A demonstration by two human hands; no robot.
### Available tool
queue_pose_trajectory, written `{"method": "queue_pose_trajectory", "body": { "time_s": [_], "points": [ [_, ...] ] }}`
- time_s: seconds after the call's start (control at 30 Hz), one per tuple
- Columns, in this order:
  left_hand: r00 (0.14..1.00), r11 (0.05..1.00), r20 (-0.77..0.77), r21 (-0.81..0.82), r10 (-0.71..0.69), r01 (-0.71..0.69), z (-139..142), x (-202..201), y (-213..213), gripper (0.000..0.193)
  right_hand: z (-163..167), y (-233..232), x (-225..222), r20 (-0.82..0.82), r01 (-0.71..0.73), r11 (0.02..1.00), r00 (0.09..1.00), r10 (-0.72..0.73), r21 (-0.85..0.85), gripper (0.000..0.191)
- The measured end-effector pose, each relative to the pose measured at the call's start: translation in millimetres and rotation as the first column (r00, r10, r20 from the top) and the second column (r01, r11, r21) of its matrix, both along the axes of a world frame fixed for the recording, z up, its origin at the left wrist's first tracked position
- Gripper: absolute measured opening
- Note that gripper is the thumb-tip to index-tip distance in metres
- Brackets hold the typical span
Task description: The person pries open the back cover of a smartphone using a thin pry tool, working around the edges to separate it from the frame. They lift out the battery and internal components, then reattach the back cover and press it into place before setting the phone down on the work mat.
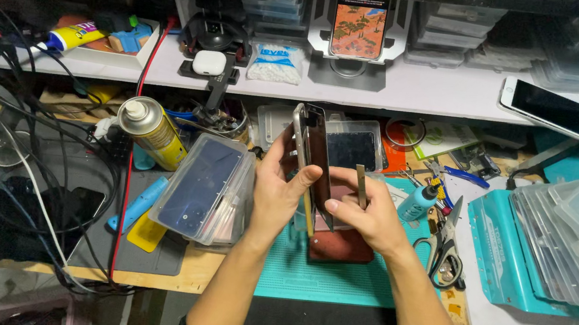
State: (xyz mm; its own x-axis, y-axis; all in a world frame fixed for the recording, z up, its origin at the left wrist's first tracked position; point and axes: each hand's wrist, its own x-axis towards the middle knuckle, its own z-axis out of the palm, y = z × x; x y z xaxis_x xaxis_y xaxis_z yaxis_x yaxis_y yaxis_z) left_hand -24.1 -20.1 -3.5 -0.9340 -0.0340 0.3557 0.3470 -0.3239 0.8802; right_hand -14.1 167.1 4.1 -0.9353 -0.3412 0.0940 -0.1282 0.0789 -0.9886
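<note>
My left hand [279,183] grips a smartphone [307,139] held on edge above the teal work mat [320,271], thumb across its dark screen. The screen panel appears lifted apart from the metal frame. My right hand [365,213] pinches a thin flat metal tool [362,185] standing upright beside the phone, its fingers touching the phone's lower edge. A brown pad [342,245] lies on the mat beneath both hands.
A clear plastic box with a dark phone [200,188] sits left of my hands, a yellow spray can [152,129] behind it. Scissors [445,250], a blue bottle [418,202] and stacked clear trays [578,238] lie right. Cables crowd the left. A white phone [553,109] rests on the shelf.
</note>
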Motion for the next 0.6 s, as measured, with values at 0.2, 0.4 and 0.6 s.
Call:
{"method": "queue_pose_trajectory", "body": {
  "time_s": [0.2, 0.4, 0.6],
  "points": [
    [0.998, 0.997, 0.022, 0.059, -0.056, 0.055, 1.5, 0.1, -3.6, 0.092, -2.0, 3.8, -1.3, -0.027, -0.052, 0.996, 0.998, 0.050, -0.066, 0.052],
    [0.997, 0.995, 0.041, 0.075, -0.062, 0.058, 3.9, 3.2, -5.3, 0.094, -5.0, 5.6, -0.8, -0.054, -0.043, 0.996, 0.998, 0.039, -0.074, 0.057],
    [0.998, 0.998, 0.050, 0.028, -0.050, 0.049, 1.9, 2.1, -5.4, 0.096, -9.0, 6.4, 0.3, -0.059, -0.022, 0.997, 0.998, 0.018, -0.070, 0.059]
  ]
}}
